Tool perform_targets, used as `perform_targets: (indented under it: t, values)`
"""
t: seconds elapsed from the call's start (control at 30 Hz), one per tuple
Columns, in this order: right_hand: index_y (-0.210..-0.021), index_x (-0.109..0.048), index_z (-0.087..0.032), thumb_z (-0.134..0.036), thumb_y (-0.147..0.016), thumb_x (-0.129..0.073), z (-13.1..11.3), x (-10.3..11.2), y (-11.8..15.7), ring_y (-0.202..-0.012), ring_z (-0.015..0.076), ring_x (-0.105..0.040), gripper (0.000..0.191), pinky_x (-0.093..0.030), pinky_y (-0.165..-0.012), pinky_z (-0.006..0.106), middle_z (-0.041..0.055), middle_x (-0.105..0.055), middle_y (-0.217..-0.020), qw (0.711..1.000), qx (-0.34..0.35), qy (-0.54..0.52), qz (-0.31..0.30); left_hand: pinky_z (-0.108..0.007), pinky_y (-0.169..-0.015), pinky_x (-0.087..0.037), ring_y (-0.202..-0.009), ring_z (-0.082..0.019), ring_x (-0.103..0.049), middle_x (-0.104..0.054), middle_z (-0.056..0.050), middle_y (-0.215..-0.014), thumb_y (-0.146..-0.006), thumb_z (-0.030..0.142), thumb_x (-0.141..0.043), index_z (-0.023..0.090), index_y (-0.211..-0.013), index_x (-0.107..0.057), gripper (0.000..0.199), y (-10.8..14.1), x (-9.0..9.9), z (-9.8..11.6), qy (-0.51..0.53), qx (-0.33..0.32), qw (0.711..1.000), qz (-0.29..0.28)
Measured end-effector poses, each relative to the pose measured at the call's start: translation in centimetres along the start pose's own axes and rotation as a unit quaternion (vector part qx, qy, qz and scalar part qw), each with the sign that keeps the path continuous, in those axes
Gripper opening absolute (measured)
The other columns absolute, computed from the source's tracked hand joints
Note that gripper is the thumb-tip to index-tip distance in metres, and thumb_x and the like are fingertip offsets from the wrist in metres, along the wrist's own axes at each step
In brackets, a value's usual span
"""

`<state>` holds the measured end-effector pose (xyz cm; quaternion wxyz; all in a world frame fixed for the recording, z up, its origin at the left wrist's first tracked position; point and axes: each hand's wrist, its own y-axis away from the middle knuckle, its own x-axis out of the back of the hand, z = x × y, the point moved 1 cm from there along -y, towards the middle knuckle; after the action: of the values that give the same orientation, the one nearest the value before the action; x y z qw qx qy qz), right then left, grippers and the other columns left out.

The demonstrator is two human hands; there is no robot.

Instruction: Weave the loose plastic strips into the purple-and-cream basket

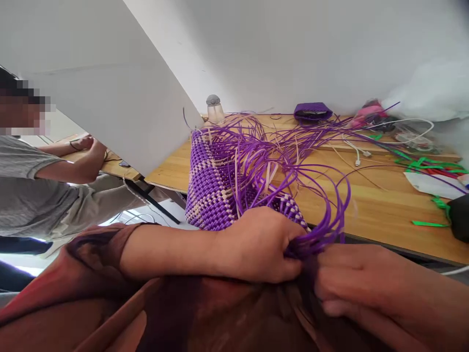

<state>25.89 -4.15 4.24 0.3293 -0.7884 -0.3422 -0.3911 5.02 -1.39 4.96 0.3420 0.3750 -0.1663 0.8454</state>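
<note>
We look down past our brown sleeve to our two bare hands, close together low in the view, in front of the tabletop (370,200). Our left hand (262,244) is shut in a fist, its grip closed round a bundle of purple strands (318,239), which loops up and over between the two hands. Our right hand (366,283) comes in from the right, fingers bent, just beside that bundle; we cannot tell whether its grip is open or closed on any strand (the spot between the hands is dark and blurred).

Just beyond our left hand is the woven basket (208,186), purple with cream checks, at the near edge of the tabletop. Loose purple and cream strands spill from it in a wide tangle, rightward across the wood.

Behind the basket stands a clear bottle (215,111) with a grey lid. Farther right, near the wall, lies a small purple woven piece (312,112). Then come white cables (357,154), a pink item (372,112), green strips (428,166), white paper (432,185) and, at the right edge, a black object (459,217). On the far left, past a pale partition (110,83), a person (36,186) in a grey shirt sits with forearms at another table (124,168).
</note>
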Motion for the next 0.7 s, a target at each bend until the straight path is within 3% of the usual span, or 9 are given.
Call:
perform_targets:
  t: [0.07, 0.2, 0.37, 0.5, 0.7]
  values:
    - [-0.077, -0.061, -0.025, -0.024, -0.094, -0.054, 0.2, 0.9, -0.8, -0.062, 0.0128, -0.059, 0.019, -0.045, -0.054, 0.024, -0.0006, -0.066, -0.073, 0.999, -0.013, -0.018, -0.033, -0.023, -0.053, -0.04, -0.059, -0.014, -0.06, -0.067, 0.001, -0.065, -0.076, 0.023, -0.069, 0.019, -0.074, -0.072, 0.006, -0.3, 0.8, -0.5, 0.02, 0.029, 0.999, 0.02]
    - [-0.077, -0.063, -0.022, -0.026, -0.094, -0.057, 1.5, 2.1, -4.1, -0.063, 0.0136, -0.056, 0.019, -0.041, -0.057, 0.027, 0.0006, -0.062, -0.069, 0.995, 0.026, 0.054, 0.079, -0.024, -0.046, -0.032, -0.051, -0.012, -0.049, -0.057, 0.002, -0.056, -0.069, 0.036, -0.076, 0.017, -0.066, -0.069, 0.021, -0.3, 2.5, -2.7, 0.022, 0.121, 0.988, 0.091]
    - [-0.091, -0.073, -0.022, -0.025, -0.094, -0.06, 4.0, 0.5, -8.4, -0.082, 0.0143, -0.064, 0.013, -0.049, -0.074, 0.026, 0.0032, -0.07, -0.09, 0.98, 0.089, 0.003, 0.178, -0.023, -0.04, -0.02, -0.045, -0.006, -0.032, -0.04, 0.006, -0.049, -0.061, 0.042, -0.082, 0.017, -0.05, -0.051, 0.041, 0.8, 3.6, -5.1, 0.092, 0.195, 0.967, 0.137]
    - [-0.09, -0.073, -0.023, -0.028, -0.091, -0.065, 5.0, -1.4, -10.7, -0.077, 0.0146, -0.064, 0.01, -0.049, -0.074, 0.029, 0.0016, -0.073, -0.087, 0.965, 0.057, -0.038, 0.251, -0.023, -0.044, -0.029, -0.048, -0.008, -0.038, -0.048, 0.005, -0.054, -0.06, 0.04, -0.084, 0.016, -0.059, -0.059, 0.034, 1.6, 3.3, -6.1, 0.176, 0.211, 0.952, 0.135]
    - [-0.08, -0.068, -0.019, -0.022, -0.087, -0.065, 4.6, -2.7, -11.2, -0.067, 0.0126, -0.056, 0.009, -0.042, -0.064, 0.026, 0.0002, -0.066, -0.073, 0.968, -0.004, -0.003, 0.253, -0.025, -0.06, -0.048, -0.059, -0.01, -0.055, -0.065, 0.001, -0.069, -0.06, 0.028, -0.085, 0.015, -0.071, -0.068, 0.024, 2.4, 2.6, -6.8, 0.314, 0.215, 0.913, 0.151]
